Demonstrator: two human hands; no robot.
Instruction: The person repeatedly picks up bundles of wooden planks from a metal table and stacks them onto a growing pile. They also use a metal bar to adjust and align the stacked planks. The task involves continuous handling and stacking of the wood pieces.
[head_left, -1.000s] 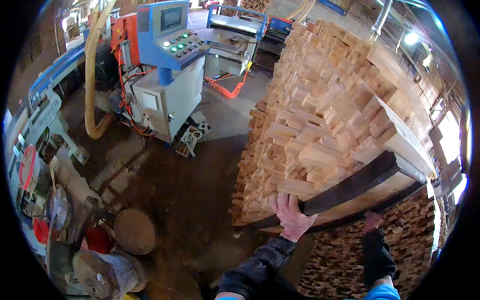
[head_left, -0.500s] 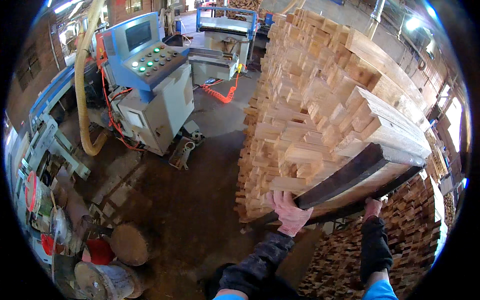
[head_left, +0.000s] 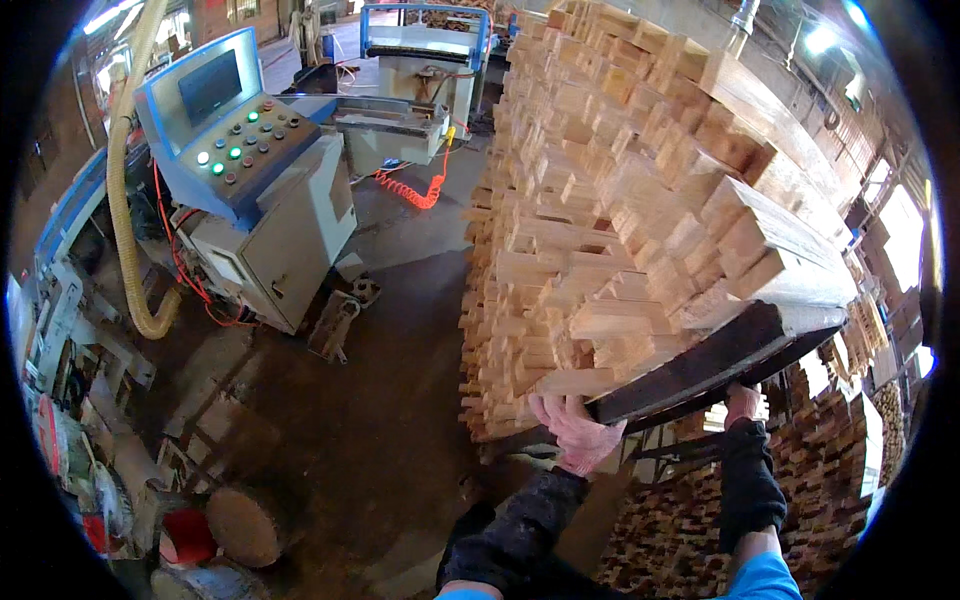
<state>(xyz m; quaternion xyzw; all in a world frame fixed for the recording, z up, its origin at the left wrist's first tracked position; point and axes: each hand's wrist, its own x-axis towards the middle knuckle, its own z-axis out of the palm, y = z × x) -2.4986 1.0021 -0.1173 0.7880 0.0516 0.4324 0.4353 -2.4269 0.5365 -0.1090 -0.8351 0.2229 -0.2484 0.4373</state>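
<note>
A large stack of pale wooden pieces [head_left: 600, 270], their ends jutting unevenly, rises in front of me on the right. At its near lower side lies a thick wooden board with dark edges [head_left: 700, 362]. My left hand [head_left: 580, 432], in a pink glove, is curled at the board's left end, its fingers against the stacked wood ends. Under the board's lower dark edge, farther right, my gloved right hand [head_left: 742, 403] is closed on it. Its fingertips are partly hidden by the board.
A control cabinet with a screen and lit buttons [head_left: 235, 140] stands at the left, by a yellowish hose [head_left: 122, 200]. A coiled orange air line [head_left: 415, 190] hangs beyond it. More stacked wood [head_left: 700, 530] is low on the right. A round log [head_left: 243, 525] stands lower left.
The board has tilted, so its pale face between the dark edges has narrowed. Both hands stay at the board. The cabinet and the lower-left items have shifted left in the view.
</note>
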